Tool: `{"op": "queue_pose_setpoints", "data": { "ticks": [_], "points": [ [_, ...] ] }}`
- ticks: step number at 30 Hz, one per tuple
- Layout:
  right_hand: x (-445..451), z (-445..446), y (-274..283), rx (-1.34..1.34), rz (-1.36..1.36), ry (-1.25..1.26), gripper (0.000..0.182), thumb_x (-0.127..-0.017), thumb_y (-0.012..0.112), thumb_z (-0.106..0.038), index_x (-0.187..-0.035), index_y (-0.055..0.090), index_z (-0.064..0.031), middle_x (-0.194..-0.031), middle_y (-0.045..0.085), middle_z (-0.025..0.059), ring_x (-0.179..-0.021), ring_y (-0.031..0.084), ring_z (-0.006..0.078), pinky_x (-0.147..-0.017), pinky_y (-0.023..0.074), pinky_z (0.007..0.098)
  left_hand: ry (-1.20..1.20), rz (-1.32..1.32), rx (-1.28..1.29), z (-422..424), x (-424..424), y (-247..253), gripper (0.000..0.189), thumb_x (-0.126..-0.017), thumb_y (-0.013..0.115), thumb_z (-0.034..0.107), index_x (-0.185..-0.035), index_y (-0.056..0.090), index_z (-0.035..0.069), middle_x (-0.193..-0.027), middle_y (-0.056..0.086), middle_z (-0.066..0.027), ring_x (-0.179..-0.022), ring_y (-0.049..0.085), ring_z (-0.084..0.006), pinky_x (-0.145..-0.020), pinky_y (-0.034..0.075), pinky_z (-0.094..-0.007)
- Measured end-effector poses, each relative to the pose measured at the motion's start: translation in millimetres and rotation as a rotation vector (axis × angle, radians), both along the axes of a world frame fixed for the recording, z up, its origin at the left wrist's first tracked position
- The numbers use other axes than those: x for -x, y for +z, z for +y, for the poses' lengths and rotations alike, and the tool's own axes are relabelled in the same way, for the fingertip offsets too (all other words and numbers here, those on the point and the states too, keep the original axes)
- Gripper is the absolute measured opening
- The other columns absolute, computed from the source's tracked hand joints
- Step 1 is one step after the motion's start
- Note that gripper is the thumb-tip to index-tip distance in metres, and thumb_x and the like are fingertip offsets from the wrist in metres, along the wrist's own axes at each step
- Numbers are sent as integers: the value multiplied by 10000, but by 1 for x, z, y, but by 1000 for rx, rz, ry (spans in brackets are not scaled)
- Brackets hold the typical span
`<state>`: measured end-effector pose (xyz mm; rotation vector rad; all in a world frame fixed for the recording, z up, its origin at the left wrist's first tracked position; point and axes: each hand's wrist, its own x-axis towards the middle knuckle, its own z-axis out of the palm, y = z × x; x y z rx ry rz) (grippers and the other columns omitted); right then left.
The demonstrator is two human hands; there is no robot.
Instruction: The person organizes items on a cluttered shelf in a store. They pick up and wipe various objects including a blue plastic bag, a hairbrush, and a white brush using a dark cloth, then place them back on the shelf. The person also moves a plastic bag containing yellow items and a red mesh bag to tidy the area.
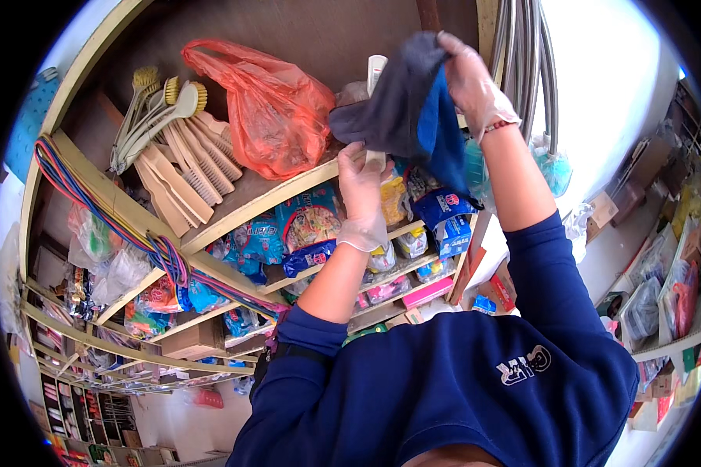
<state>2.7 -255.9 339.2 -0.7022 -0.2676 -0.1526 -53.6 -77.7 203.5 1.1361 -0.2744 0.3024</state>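
Note:
In a thin clear glove, my right hand (473, 82) grips the upper edge of a dark grey and blue cloth (409, 99), which hangs blurred above the shelf. My left hand (362, 181), gloved too, is raised at the shelf's front edge with its fingers around the lower end of a pale, flat handle-like piece (376, 157). A white piece with a label (376, 73) shows behind the cloth; whether the two are one object is hidden. To the left, a red plastic bag (280, 111) lies on the shelf beside wooden-handled brushes (181, 169).
Long-handled dish brushes (169, 111) lie at the shelf's left. Coloured cords (111, 204) run along the frame. Packaged goods (309, 227) fill lower shelves. Grey hoses or tubes (523, 64) hang at right, near a white wall (601, 70).

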Motion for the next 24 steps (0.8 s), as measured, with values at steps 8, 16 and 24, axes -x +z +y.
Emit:
{"op": "queue_pose_setpoints", "data": {
  "ticks": [8,16,24],
  "points": [
    [67,-21,64,188,-674,202,655,-689,419,57,-1335,378,-41,-1184,540,109,-1081,532,227,-946,424,341,20,-10,-44,4,8,10,377,-855,451,-23,-1219,359,4,-1051,534,-152,-840,621,-214,-776,532,-315],
    [6,14,-1,769,-724,-543,623,-784,432,103,-1380,329,-47,-1320,458,108,-1196,438,166,-1010,328,260,17,-22,-15,-5,16,11,344,-866,444,-27,-1203,384,15,-1035,558,-136,-873,596,-185,-779,511,-293],
    [-28,43,-45,983,-573,-1121,870,-749,721,-268,-1432,197,-145,-1365,314,252,-1282,309,364,-1072,238,391,81,-375,-212,-12,12,-1,429,-802,405,-103,-1209,437,29,-1159,558,-123,-1113,523,-191,-946,389,-294]
  ]
}}
